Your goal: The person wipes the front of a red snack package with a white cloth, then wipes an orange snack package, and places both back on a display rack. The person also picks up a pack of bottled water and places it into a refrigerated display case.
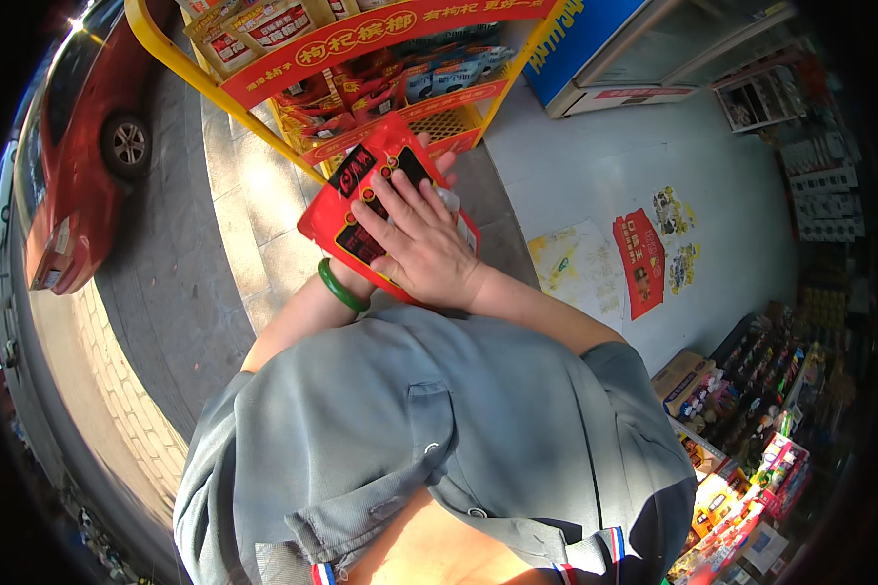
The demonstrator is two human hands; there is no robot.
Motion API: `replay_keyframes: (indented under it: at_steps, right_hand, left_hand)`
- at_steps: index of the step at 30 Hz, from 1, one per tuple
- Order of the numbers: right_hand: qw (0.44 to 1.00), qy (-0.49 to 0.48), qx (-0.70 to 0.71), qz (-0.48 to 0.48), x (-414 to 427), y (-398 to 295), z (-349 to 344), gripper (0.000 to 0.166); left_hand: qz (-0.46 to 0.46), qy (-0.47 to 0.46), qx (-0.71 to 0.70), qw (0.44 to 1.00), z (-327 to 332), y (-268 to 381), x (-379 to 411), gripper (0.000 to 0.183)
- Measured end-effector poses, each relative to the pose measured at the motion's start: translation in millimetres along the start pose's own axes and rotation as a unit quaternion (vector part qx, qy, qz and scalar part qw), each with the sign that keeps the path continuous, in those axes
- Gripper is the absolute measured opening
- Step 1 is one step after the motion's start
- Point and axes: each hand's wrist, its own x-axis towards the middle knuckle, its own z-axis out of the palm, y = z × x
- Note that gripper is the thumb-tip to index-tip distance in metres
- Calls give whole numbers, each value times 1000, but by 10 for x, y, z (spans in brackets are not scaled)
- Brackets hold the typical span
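Observation:
A glossy red snack pouch (pixel 322 217) with black panels and printing lies tilted in front of my chest. My left hand (pixel 443 157) supports it from underneath; only its fingertips show past the far right edge, and a green bangle (pixel 342 287) circles that wrist. Flat across the pouch's upper face rests my right hand (pixel 428 248), its fingers slightly spread. Some whitish material (pixel 450 199) peeks out beside its little-finger side. Whether it is a cloth or part of the packaging I cannot tell, since the palm hides most of it.
Just beyond the pouch stands a yellow-framed display rack (pixel 483 95) with red shelf fronts and snack packs. A blue-sided glass-door cooler (pixel 593 51) is at the back right. Packaged goods (pixel 724 504) are displayed at lower right. At left, a red car (pixel 73 146) stands on the street.

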Motion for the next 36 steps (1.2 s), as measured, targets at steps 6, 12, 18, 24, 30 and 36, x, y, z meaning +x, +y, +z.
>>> replay_keyframes:
  at_steps: [6,12,18,24,30,36]
  right_hand:
    - [993,34,-80,79,672,504,-210,61]
    - [993,-104,15,-57,211,-29,-46,60]
    - [992,-80,-101,14,776,300,-45,51]
    - [992,-69,-71,80,393,488,-305,57]
    - [986,-160,21,-43,250,44,-37,55]
    - [979,-71,-9,189,413,740,-43,38]
  left_hand:
    - [-57,29,-9,998,86,-30,26,55]
    - [-56,-8,-1,998,167,8,127,57]
    - [-56,14,9,998,158,53,88,60]
    - [24,90,205,974,170,117,15,62]
    - [-53,-162,-7,985,271,161,87,52]
    - [-66,101,-2,993,-346,142,7,46]
